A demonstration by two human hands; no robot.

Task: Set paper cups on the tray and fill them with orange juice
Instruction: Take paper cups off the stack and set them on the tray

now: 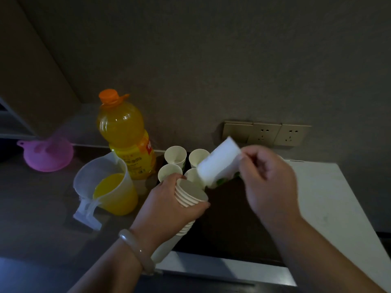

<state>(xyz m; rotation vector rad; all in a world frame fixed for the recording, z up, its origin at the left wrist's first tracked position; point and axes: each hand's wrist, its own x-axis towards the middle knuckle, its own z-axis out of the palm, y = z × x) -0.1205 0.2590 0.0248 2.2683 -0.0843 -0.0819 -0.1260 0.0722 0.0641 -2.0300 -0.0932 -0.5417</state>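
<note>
My left hand (pixel 169 199) grips a stack of white paper cups (pixel 190 195), bottoms pointing toward the tray. My right hand (pixel 266 176) pinches a single paper cup (pixel 218 163), tilted and blurred, above the dark tray (pixel 232 220). Several empty cups (pixel 175 154) stand upright at the tray's far left corner; one is partly hidden behind the held cup. A large bottle of orange juice (pixel 124 134) with an orange cap stands left of them. In front of it, a clear plastic pitcher (pixel 105 185) holds some orange juice.
A pink funnel (pixel 47 154) lies upside down on the dark counter at far left. Wall sockets (pixel 266 133) sit behind the tray. A white surface (pixel 330 199) borders the tray on the right and front.
</note>
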